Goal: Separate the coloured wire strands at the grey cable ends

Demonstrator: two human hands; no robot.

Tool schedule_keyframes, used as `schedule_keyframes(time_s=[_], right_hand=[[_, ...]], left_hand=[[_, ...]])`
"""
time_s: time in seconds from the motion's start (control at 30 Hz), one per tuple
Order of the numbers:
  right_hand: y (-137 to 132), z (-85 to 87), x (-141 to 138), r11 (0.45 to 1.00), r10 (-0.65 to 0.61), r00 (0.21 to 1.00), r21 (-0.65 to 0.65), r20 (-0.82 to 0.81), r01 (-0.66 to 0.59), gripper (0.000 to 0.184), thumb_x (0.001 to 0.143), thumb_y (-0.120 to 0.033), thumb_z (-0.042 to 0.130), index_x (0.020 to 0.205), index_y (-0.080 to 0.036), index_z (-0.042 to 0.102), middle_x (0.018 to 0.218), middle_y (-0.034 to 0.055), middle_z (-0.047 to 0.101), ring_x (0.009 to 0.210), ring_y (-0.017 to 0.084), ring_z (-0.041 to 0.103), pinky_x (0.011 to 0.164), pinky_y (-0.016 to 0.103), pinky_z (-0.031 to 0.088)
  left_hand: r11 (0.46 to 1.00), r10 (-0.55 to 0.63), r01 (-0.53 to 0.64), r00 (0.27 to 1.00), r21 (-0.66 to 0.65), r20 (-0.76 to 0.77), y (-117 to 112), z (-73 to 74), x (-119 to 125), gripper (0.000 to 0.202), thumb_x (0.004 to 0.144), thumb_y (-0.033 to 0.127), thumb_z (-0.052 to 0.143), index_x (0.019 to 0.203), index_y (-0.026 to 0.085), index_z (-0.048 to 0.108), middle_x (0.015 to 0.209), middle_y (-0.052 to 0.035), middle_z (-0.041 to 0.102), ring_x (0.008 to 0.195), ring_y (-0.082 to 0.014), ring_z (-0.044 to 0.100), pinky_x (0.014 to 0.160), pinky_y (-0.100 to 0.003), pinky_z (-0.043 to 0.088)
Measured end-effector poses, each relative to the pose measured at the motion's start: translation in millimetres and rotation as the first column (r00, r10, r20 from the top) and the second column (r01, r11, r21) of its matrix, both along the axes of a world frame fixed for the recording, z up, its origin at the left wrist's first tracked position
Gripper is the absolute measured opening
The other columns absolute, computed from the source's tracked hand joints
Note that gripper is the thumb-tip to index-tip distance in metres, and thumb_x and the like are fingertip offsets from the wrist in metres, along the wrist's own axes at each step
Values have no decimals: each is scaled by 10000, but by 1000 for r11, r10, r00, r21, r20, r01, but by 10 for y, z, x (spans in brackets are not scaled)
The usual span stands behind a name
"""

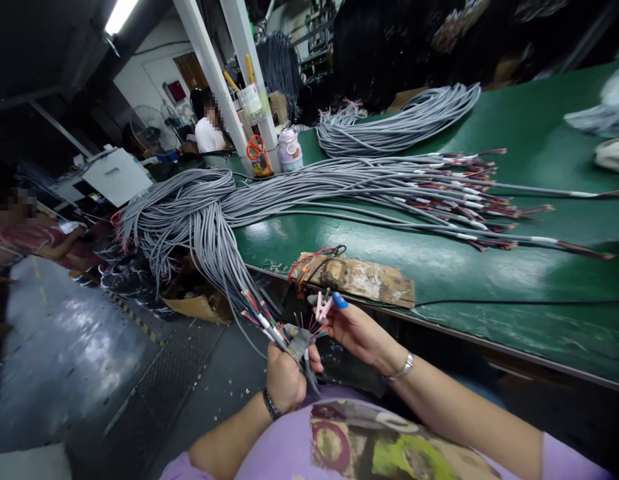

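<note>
My left hand point(287, 377) is wrapped round several grey cables point(267, 325) that have white sleeves and coloured wire ends. Out of the same grip a fan of thin coloured wires point(314, 327) points toward my other hand. A grey wrapping point(297, 341) lies over the front of the grip; I cannot tell if it is tape or a thumb cover. My right hand point(359, 337), with a blue finger cover point(339, 300), has its fingertips closed about a small pale pink clip point(323, 307), close to the wire ends and in front of the board's edge.
A worn wooden board point(374, 280) with a red and black lead lies at the edge of the green table point(539, 287). Long grey cable bundles point(339, 183) and a coil point(399, 123) cover its far side. Orange scissors point(257, 150) stand by a post. Two people work at left.
</note>
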State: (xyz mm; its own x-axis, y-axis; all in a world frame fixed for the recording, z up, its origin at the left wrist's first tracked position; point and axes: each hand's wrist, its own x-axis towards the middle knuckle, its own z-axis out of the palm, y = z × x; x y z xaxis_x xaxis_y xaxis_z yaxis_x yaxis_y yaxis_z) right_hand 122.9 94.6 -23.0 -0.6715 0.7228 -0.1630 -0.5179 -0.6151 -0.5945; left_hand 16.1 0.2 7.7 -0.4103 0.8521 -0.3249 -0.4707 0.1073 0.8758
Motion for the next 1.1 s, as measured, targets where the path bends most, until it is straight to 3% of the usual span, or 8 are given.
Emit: schedule_keyframes(time_s=[0.27,0.47,0.87,0.97,1.1], right_hand=[[13,-13,-78,992,-87,996,-93,-19,85,291,623,-418,767,767,-178,684,709,1,656,636,115,541,624,248,435],[6,21,-119,984,-159,987,-92,-38,155,333,591,-435,782,754,-160,691,693,-6,657,610,99,523,606,234,433],[-3,-55,-22,992,22,998,-123,-65,-29,343,738,-537,619,766,-196,643,748,20,659,659,126,573,619,257,448],[6,-28,8,993,86,996,-80,-37,-88,357,746,-527,615,830,-183,653,751,33,648,648,126,561,616,257,451],[10,13,9,999,38,998,12,52,-39,296,755,-435,649,881,-167,661,687,18,610,618,111,525,598,241,444]], left_hand=[[1000,-4,5,998,18,-57,61,-72,19,322,627,420,718,624,140,560,459,18,565,363,-77,487,362,-176,394],[1000,-13,15,996,22,-86,77,-109,25,305,654,398,702,614,140,544,462,21,563,358,-74,480,359,-174,392],[1000,4,-4,998,4,-55,-43,-84,-29,375,592,470,735,617,142,556,429,30,546,333,-65,460,370,-180,414],[1000,5,-5,999,1,-43,-52,-69,-31,393,577,487,741,627,141,562,426,31,545,330,-63,457,365,-178,411],[1000,5,-5,1000,22,-18,-39,-57,-20,381,577,470,751,655,146,566,451,24,567,355,-68,480,354,-162,395]])
